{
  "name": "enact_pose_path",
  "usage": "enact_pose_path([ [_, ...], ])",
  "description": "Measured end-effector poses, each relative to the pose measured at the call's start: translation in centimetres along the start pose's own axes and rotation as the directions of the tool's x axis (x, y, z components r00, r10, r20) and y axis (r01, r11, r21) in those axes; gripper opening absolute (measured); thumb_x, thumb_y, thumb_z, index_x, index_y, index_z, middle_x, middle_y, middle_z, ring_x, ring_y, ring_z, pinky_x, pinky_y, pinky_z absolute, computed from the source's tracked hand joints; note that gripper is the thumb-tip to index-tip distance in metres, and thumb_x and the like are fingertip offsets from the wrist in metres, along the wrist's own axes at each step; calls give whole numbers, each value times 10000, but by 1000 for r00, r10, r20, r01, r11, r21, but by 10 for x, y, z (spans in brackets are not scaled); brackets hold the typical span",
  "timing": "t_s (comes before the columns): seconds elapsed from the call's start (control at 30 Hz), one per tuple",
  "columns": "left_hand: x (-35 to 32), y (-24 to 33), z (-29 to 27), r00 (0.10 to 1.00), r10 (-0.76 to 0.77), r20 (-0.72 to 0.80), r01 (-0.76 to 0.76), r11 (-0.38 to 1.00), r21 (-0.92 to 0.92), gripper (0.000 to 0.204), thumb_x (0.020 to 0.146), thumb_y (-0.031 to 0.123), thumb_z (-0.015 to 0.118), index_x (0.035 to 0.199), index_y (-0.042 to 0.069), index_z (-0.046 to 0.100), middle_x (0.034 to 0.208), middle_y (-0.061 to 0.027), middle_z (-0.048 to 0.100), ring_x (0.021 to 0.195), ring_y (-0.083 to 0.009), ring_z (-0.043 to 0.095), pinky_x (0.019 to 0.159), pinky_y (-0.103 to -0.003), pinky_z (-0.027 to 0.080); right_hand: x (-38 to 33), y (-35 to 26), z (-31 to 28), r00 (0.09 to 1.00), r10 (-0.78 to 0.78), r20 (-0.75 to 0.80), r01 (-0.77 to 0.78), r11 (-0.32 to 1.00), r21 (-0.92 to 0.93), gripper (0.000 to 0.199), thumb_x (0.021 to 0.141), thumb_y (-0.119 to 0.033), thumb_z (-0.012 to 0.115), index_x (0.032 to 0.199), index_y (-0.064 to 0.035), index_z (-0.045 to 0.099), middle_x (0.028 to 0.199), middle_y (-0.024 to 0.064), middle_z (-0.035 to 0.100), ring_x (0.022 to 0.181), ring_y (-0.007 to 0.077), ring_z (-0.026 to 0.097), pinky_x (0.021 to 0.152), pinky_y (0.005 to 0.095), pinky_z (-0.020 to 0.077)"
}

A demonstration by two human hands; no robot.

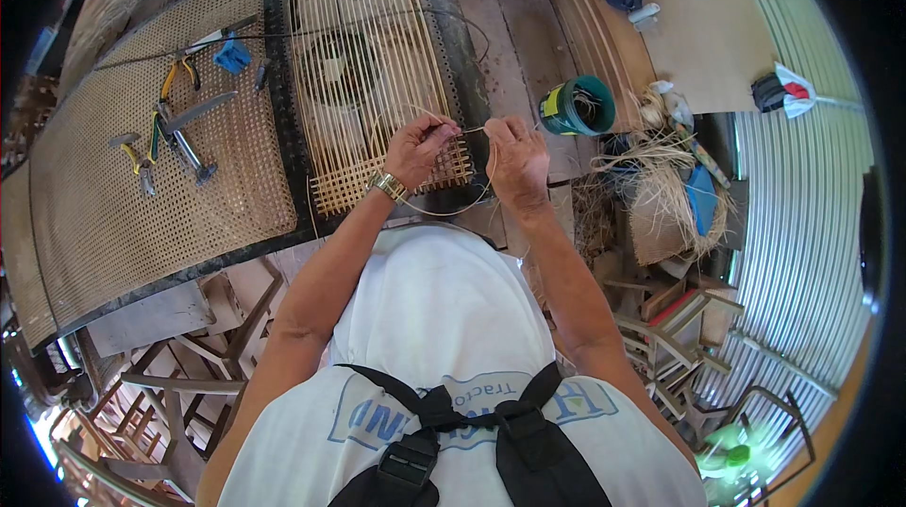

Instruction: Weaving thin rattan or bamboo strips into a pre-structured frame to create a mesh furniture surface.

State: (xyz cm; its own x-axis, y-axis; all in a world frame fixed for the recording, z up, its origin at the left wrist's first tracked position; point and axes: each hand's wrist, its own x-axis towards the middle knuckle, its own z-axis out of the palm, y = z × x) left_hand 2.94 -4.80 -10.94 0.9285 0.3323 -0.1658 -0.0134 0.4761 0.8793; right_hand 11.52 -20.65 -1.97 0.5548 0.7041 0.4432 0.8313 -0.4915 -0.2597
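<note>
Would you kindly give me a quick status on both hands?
Left hand and right hand pinch a cane strand. Half-woven panel beneath. Nothing in the way.

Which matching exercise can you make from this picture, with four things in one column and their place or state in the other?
Things:
1. green cup
2. pliers
3. wristwatch
4. cane strand

Places or states:
A. on the left hand's wrist
B. stretched between the left hand and the right hand
C. lying on the finished woven panel
D. standing on the wooden planks, right of the frame

Pairs: 1-D, 2-C, 3-A, 4-B
</note>
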Motion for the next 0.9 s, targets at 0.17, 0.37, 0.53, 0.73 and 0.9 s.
enact_pose_path([
  [0.17, 1, -3, -1, 1000, 2, -3, -2, 1000, -25, 102, 996, 109, 617, 1030, 26, 665, 970, -19, 692, 832, -77, 600, 750, -234, 501, 2, -3, -3, 1000, -3, 15, 3, 1000, -1, 147, 825, -49, 649, 944, -126, 608, 869, 68, 585, 782, 298, 616, 719, 401, 470],
  [0.37, 1, 0, -1, 1000, -24, 14, 24, 1000, -12, 98, 996, 102, 612, 1044, 31, 661, 959, -20, 686, 816, -80, 588, 738, -231, 492, -3, 3, 6, 1000, -25, 20, 25, 999, -24, 141, 831, -53, 642, 947, -127, 610, 873, 66, 586, 784, 296, 617, 738, 397, 470],
  [0.53, 0, 4, 1, 1000, -16, 15, 16, 1000, -8, 96, 996, 96, 610, 1044, 31, 661, 970, -26, 685, 860, -85, 599, 766, -236, 495, -16, -3, 16, 997, -73, -9, 74, 997, 26, 125, 843, -75, 643, 953, -125, 612, 887, 67, 587, 777, 297, 616, 740, 407, 482],
  [0.73, 0, 5, 1, 1000, -4, 8, 4, 1000, 9, 103, 994, 90, 609, 1047, 23, 666, 978, -27, 689, 890, -93, 620, 789, -248, 511, -19, -1, 29, 990, -13, 138, 15, 1000, -13, 132, 853, -88, 639, 980, -121, 621, 874, 76, 591, 776, 308, 627, 695, 416, 499],
  [0.9, -1, 3, -3, 999, -49, -1, 49, 999, 17, 125, 989, 98, 619, 1067, 24, 684, 1001, -26, 697, 896, -97, 630, 799, -242, 522, -8, -4, 27, 986, 44, 162, -62, 992, 109, 93, 885, -102, 619, 978, -102, 618, 857, 109, 598, 782, 339, 628, 691, 444, 504],
])
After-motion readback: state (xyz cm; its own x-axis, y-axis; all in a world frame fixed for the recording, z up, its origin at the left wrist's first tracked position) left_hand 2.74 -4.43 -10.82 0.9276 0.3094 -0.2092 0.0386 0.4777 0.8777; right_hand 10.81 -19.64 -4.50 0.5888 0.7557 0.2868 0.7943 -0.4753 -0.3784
